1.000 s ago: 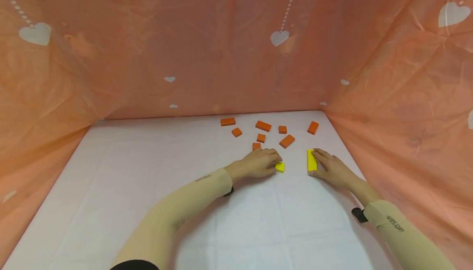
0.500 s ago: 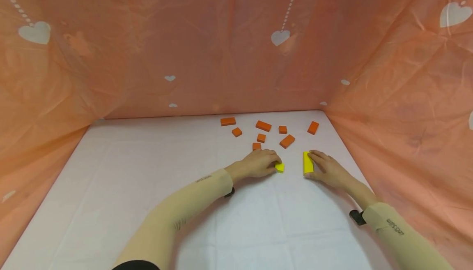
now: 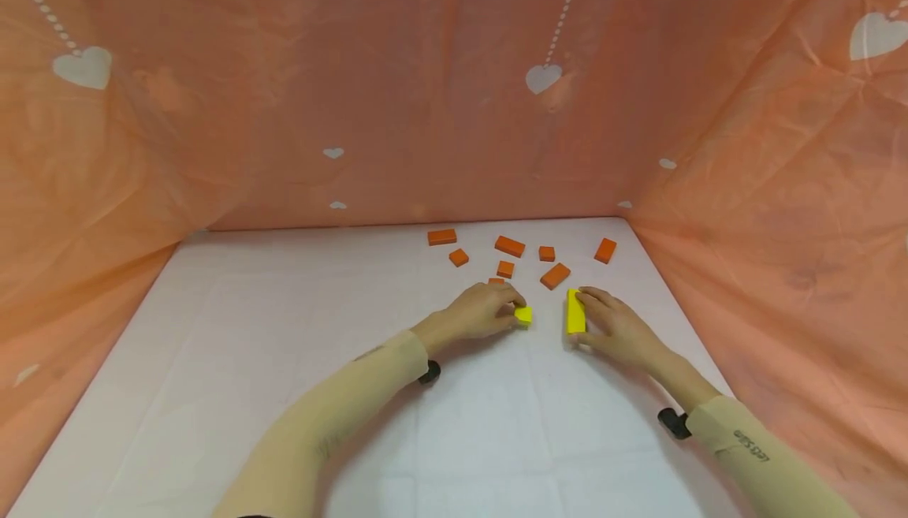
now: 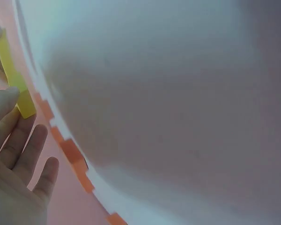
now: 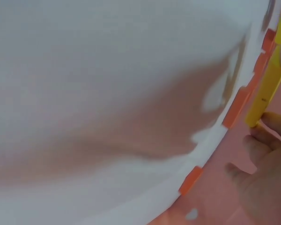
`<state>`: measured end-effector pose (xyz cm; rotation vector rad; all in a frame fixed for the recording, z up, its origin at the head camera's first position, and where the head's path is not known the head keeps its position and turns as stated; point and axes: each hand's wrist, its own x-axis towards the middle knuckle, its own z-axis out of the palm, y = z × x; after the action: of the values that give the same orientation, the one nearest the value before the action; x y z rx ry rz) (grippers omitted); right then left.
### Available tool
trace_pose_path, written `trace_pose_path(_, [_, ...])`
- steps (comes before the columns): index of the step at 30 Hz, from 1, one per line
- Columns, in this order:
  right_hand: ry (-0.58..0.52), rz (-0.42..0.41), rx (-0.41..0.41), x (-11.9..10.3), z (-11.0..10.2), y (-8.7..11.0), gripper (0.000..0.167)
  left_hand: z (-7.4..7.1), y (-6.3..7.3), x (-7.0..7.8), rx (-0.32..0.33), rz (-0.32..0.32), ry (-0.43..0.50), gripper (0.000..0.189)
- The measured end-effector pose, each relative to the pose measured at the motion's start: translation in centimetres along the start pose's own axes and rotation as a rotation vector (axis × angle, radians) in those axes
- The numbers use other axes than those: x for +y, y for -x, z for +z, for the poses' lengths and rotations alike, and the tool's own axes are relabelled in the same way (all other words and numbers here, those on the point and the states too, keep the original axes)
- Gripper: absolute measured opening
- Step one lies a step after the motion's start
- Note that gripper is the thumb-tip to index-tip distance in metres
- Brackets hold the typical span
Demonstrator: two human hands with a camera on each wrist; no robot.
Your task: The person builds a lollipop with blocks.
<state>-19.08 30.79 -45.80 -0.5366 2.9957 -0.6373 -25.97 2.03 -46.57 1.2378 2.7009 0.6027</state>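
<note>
My left hand (image 3: 482,309) pinches a small yellow block (image 3: 523,316) between thumb and fingers. In the left wrist view, the thumb presses on that small block (image 4: 25,104), while its other fingers spread loosely. To its right, my right hand (image 3: 615,330) grips a longer yellow block (image 3: 576,312) by its two ends, thumb at the near end and fingers at the far one. The right wrist view shows this long block (image 5: 267,91) between thumb and fingertips. A narrow gap separates the two yellow blocks in the head view.
Several orange blocks, long and short, lie scattered at the back right of the white table (image 3: 284,329). An orange block (image 3: 556,276) lies just beyond the hands, and another (image 3: 496,281) is partly hidden behind the left hand. Pink cloth (image 3: 426,108) with hearts walls the back and sides.
My right hand has carried the long yellow block leftward, toward the small one. The left hand has shifted slightly left with its small block. The orange blocks stay in place; the view has tilted slightly.
</note>
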Motion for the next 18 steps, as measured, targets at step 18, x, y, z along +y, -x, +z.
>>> trace_pose_path(18, [-0.028, -0.122, -0.045, -7.0, 2.4, -2.9, 0.083, -2.9, 5.2, -5.9, 0.092, -0.177, 0.177, 0.032])
